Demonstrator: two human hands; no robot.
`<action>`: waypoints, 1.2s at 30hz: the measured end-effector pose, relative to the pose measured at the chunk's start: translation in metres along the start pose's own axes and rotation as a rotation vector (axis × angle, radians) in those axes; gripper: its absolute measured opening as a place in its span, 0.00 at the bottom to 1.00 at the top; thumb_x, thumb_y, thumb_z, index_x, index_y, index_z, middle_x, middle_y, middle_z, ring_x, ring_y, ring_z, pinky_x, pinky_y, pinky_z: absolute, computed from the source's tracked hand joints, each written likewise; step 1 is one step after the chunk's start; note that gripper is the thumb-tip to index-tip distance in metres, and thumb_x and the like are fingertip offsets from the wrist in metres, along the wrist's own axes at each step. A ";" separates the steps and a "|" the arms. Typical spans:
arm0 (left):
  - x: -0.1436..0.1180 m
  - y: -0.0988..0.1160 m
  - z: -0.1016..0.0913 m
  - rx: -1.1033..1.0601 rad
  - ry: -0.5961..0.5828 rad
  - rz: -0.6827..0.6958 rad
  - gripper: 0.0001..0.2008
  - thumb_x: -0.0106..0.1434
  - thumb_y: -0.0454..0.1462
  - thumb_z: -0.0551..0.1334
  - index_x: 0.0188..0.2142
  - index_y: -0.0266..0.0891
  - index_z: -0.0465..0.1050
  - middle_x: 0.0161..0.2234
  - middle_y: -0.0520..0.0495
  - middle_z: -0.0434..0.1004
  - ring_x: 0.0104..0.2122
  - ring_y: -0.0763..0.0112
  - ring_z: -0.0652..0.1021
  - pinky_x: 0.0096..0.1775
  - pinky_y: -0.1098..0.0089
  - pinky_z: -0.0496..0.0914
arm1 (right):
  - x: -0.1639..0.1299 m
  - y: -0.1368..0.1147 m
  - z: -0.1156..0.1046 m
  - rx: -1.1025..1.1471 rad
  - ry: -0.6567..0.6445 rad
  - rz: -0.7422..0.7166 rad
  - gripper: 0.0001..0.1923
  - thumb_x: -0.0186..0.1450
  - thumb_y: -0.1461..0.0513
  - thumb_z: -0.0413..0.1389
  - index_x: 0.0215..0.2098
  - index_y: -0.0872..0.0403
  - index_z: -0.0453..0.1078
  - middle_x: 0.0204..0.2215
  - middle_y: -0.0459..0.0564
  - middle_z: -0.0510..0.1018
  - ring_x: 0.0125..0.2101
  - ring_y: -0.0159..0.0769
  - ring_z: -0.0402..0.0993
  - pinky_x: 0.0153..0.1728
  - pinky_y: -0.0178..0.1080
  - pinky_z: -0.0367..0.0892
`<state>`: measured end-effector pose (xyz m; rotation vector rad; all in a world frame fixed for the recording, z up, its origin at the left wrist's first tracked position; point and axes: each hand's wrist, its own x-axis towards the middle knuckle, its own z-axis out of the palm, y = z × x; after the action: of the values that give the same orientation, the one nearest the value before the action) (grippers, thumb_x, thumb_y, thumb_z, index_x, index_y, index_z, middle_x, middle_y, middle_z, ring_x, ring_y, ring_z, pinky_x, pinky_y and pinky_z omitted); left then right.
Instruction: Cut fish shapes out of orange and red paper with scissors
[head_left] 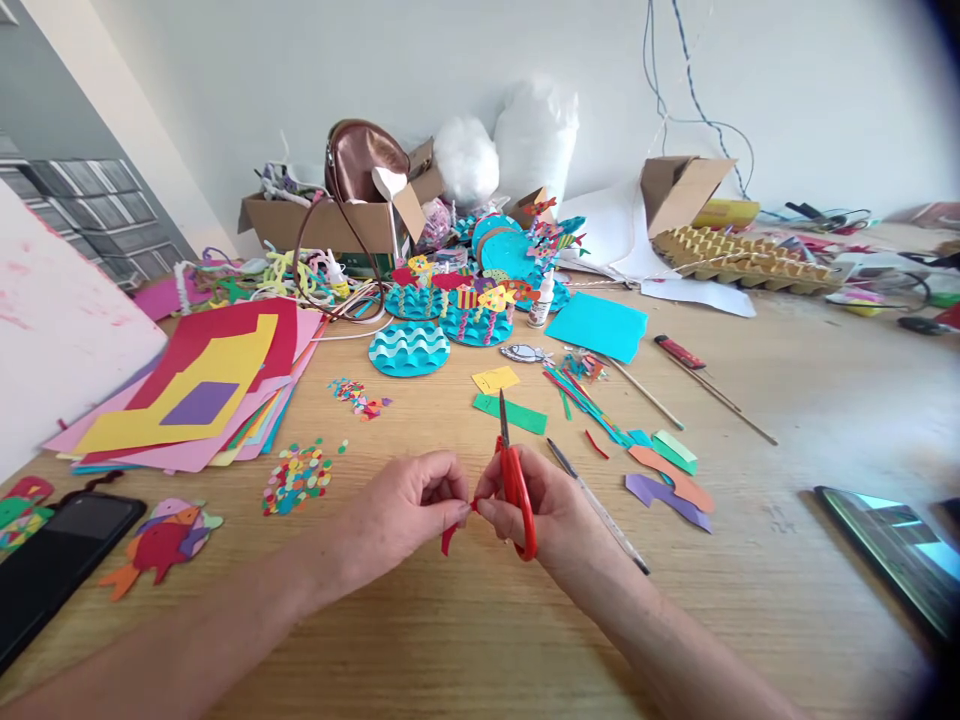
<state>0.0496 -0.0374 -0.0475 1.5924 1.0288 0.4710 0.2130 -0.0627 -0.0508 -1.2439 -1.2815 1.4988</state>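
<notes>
My left hand [409,505] pinches one end of a thin red paper strip [450,537] that curls down between both hands. My right hand [551,505] holds red-handled scissors [514,480], blades closed and pointing away from me, and its fingertips also touch the strip. Both hands hover just above the wooden table [750,600]. A pencil [596,505] lies right beside my right hand.
A stack of coloured paper sheets [202,395] lies at left, a paper fish [159,545] and a black phone [56,560] nearer me. Confetti dots [298,478], paper scraps [664,470], teal wave discs [409,348], a glue bottle [540,300], cardboard boxes [322,220] and a tablet [892,550] surround the work area.
</notes>
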 end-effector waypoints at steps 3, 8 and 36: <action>0.001 -0.001 -0.002 -0.020 -0.029 0.021 0.03 0.54 0.33 0.57 0.25 0.39 0.64 0.21 0.56 0.65 0.24 0.75 0.67 0.26 0.75 0.61 | 0.000 0.001 0.000 0.004 -0.005 -0.014 0.13 0.50 0.61 0.60 0.27 0.54 0.58 0.21 0.40 0.67 0.19 0.24 0.58 0.18 0.29 0.55; 0.012 0.001 -0.033 0.269 0.064 0.120 0.05 0.58 0.36 0.56 0.34 0.40 0.68 0.31 0.51 0.73 0.31 0.71 0.72 0.32 0.73 0.64 | 0.001 0.000 -0.002 0.000 0.050 -0.018 0.10 0.52 0.62 0.57 0.28 0.53 0.58 0.23 0.41 0.67 0.19 0.24 0.59 0.17 0.29 0.56; 0.049 -0.023 -0.040 1.131 -0.083 0.243 0.07 0.55 0.29 0.54 0.28 0.38 0.69 0.27 0.44 0.75 0.27 0.65 0.74 0.26 0.70 0.61 | 0.001 0.005 -0.001 -0.084 -0.057 -0.001 0.07 0.50 0.68 0.53 0.26 0.54 0.59 0.22 0.41 0.66 0.21 0.25 0.58 0.18 0.29 0.53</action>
<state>0.0378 0.0256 -0.0678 2.7232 1.0994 -0.0840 0.2134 -0.0625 -0.0557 -1.2621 -1.3947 1.5024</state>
